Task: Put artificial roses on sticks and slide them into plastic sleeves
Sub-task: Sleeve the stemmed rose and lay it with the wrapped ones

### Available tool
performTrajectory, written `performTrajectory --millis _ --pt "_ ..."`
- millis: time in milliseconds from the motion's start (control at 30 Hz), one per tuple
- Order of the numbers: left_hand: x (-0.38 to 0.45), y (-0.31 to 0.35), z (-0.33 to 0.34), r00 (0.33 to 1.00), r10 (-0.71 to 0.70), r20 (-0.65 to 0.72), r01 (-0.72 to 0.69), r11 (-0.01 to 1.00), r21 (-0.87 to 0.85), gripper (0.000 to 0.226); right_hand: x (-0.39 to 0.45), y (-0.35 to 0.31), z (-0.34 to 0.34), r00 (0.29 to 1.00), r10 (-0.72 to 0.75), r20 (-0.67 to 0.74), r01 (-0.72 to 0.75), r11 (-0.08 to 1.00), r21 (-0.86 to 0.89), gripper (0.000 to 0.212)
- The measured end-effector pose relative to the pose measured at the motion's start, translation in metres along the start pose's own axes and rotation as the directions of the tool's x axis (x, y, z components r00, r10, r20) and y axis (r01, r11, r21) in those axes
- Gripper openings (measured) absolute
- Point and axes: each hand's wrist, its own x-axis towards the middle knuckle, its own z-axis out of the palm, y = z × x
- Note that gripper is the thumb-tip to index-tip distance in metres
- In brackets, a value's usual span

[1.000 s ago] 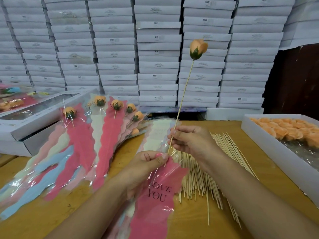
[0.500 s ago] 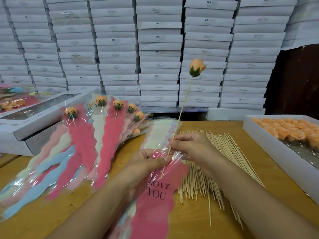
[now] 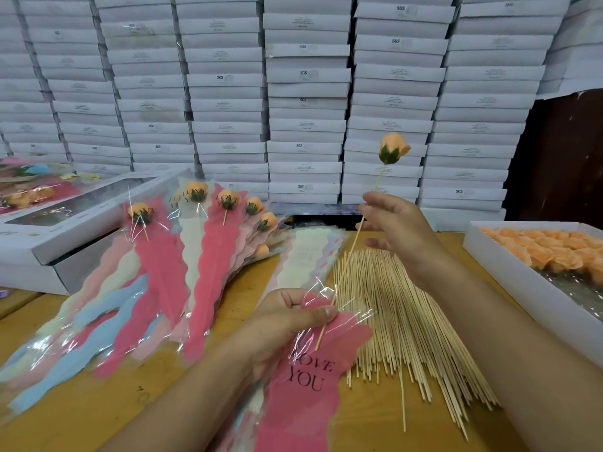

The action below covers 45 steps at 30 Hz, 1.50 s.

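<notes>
While held at the counter point(image 3: 202, 406):
Tray point(image 3: 522, 290): white, right side, full of peach rose heads.
Sleeve point(image 3: 310, 383): pink, "LOVE YOU", mouth pinched by left hand point(image 3: 287, 321); stick tip inside.
Rose point(image 3: 393, 152): on stick point(image 3: 346, 265), long axis tilted, bloom up and right, bare end down-left.
Right hand point(image 3: 396, 223): grasping upper stick.

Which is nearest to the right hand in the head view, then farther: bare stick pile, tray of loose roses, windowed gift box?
From the right hand:
1. Bare stick pile, just below the hand on the table.
2. Tray of loose roses, off to the right edge.
3. Windowed gift box, far left, beyond the finished sleeves.
</notes>
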Motion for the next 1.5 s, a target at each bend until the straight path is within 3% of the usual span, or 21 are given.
performTrajectory --millis 167,300,500,600,733,867,967,1400,1500 --pt "0.000 0.000 -0.001 1.000 0.002 -0.016 -0.002 1.000 0.003 0.015 -0.012 0.005 0.002 0.999 -0.026 0.033 0.027 0.998 -0.056 0.017" --pt "0.000 0.003 -0.002 0.998 0.000 -0.055 0.001 1.000 0.014 0.017 -0.031 0.012 0.012 0.991 -0.054 0.126 0.063 0.996 -0.066 0.020" --pt "-0.001 0.008 -0.005 0.998 -0.049 -0.048 0.044 0.995 -0.090 0.039 -0.053 0.027 0.023 0.970 -0.044 0.238 0.069 0.992 -0.101 0.025" --pt "-0.001 0.008 -0.006 0.998 -0.046 -0.048 0.041 0.995 -0.094 0.035 -0.057 0.032 0.024 0.965 -0.036 0.261 0.070 0.990 -0.124 0.025" --pt "-0.001 0.006 -0.005 0.998 -0.044 -0.033 0.041 0.996 -0.080 0.039 -0.052 0.028 0.021 0.972 -0.059 0.227 0.085 0.990 -0.108 0.026" --pt "-0.002 0.006 -0.003 0.998 -0.063 0.008 0.064 0.995 -0.074 0.020 -0.036 0.019 0.016 0.995 -0.018 0.097 0.020 1.000 -0.022 0.025" --pt "-0.001 0.006 -0.003 0.997 -0.074 0.010 0.075 0.994 -0.074 0.024 -0.031 0.018 0.013 0.998 0.007 0.058 -0.006 1.000 -0.013 0.024" --pt "0.000 0.010 -0.008 0.997 -0.082 0.007 0.082 0.988 -0.131 0.037 -0.063 0.037 0.021 0.951 0.001 0.309 0.044 0.989 -0.139 0.028" --pt "0.001 0.010 -0.008 0.997 -0.083 0.002 0.082 0.985 -0.149 0.029 -0.059 0.036 0.015 0.975 -0.116 0.191 0.160 0.959 -0.233 0.026"
